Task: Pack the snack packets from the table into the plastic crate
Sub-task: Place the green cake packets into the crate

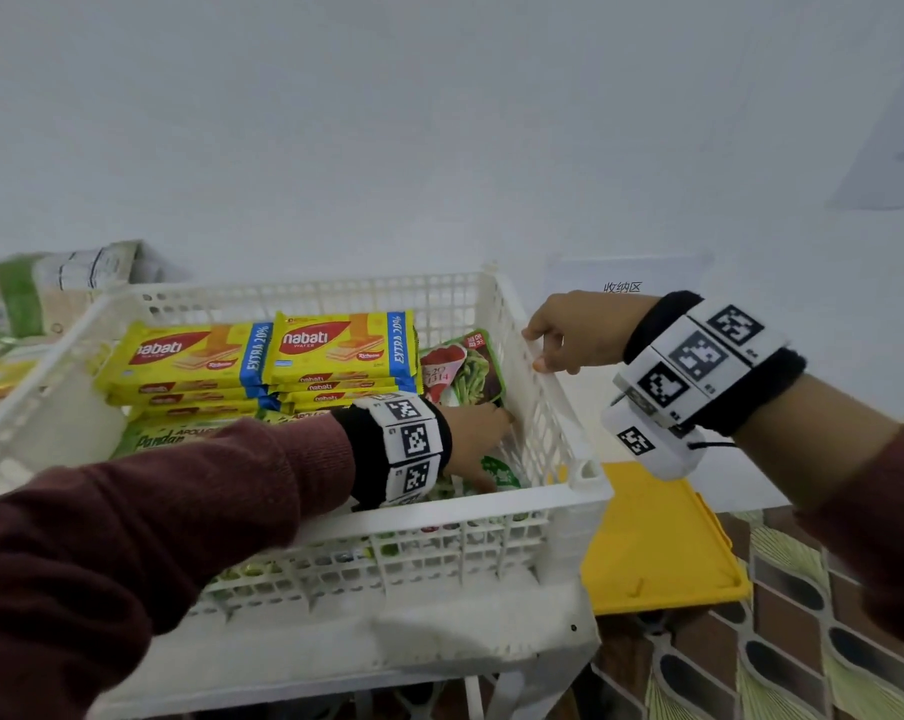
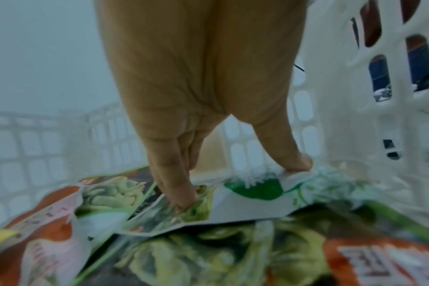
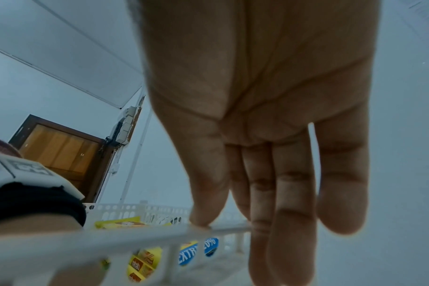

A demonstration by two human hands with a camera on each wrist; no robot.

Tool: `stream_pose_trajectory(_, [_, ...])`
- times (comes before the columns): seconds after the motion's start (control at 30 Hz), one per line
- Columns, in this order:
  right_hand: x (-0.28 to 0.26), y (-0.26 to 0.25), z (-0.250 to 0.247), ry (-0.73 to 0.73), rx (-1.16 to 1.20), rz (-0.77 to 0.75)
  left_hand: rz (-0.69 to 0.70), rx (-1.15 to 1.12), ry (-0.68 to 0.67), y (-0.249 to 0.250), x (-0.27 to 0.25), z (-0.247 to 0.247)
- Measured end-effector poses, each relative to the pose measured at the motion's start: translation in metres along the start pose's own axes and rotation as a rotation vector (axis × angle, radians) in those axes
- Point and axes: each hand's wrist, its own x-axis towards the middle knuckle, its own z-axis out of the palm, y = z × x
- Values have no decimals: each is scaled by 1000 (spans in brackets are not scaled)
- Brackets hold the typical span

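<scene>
Crate: white plastic crate (image 1: 543, 504) stands on the bench (image 1: 699, 387), at its near edge.
Left hand: left hand (image 1: 478, 439) is inside the crate at its right wall, fingertips (image 2: 184, 201) and thumb pressing a green-and-white snack packet (image 2: 252, 195) lying on other packets; fingers nearly straight.
Right hand: right hand (image 1: 574, 335) rests on the crate's right rim, thumb on top, fingers down the outside, loosely gripping it.
Wafer packs: yellow wafer packs (image 1: 346, 348) are stacked along the crate's far wall.
Yellow lid: yellow lid (image 1: 657, 543) lies just right of the crate.
</scene>
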Motion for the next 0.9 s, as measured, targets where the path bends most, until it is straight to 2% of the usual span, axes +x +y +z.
stream_pose_trajectory(0.2, [1,-2,-1,1,-21,0,7,-13,36,1,2,1])
stream_pose_trajectory(0.4, [6,-3,-3,3,-72,-27,-33,-15,-8,-3,3,0])
stream_pose_trajectory(0.53, [10,-4,-7,-21,-103,-22,-69,-128,-11,-7,-1,-8])
stream_pose_trajectory(0.6, [12,-7,-13,-65,-125,-7,-75,-215,51,-11,-9,-20])
stream_pose_trajectory(0.73, [13,-28,-36,-108,-220,28,-63,-334,299,-31,-45,-56])
stream_pose_trajectory(0.8, [10,-51,-52,-48,-271,-15,-71,-331,419,-44,-74,-75])
stream_pose_trajectory(0.9, [6,-100,-74,126,-292,-135,-162,-295,535,-72,-126,-98])
